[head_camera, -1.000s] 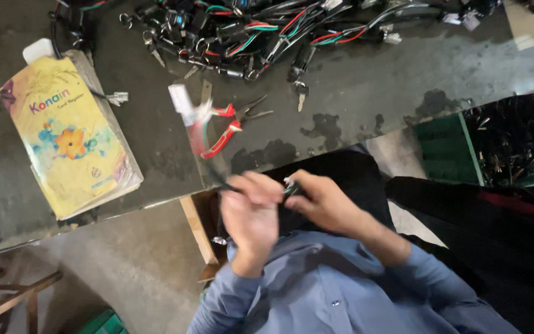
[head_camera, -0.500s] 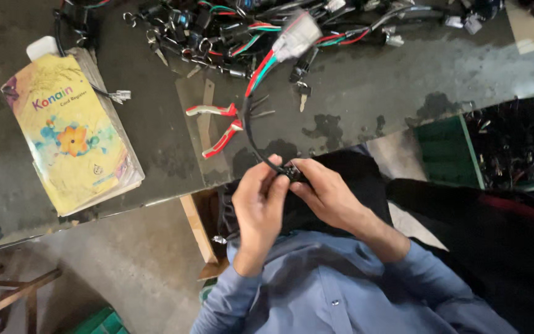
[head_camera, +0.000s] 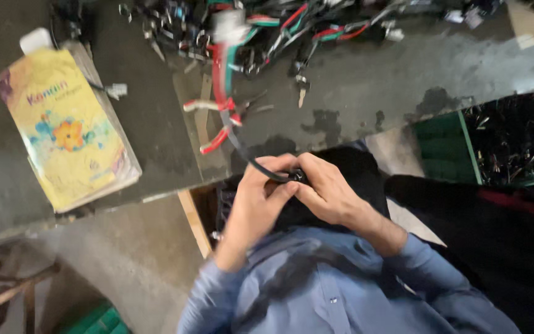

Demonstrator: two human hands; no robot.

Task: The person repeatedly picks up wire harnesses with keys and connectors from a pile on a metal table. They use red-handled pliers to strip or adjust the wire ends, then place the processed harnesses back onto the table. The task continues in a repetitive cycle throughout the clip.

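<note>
Black sheathed cable (head_camera: 242, 145) with red and green wires: white plug end (head_camera: 228, 26), blurred, has swung leftward over the grey bench (head_camera: 366, 80). Left hand (head_camera: 256, 201) and right hand (head_camera: 329, 195), grip closed on cable's small black end (head_camera: 296, 176), just beyond bench edge. Red-handled pliers (head_camera: 217, 124) alongside.

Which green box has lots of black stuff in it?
The green crate on the right, beside the table, is full of dark parts. The other green crate, down on the floor at bottom left, shows none.
</note>
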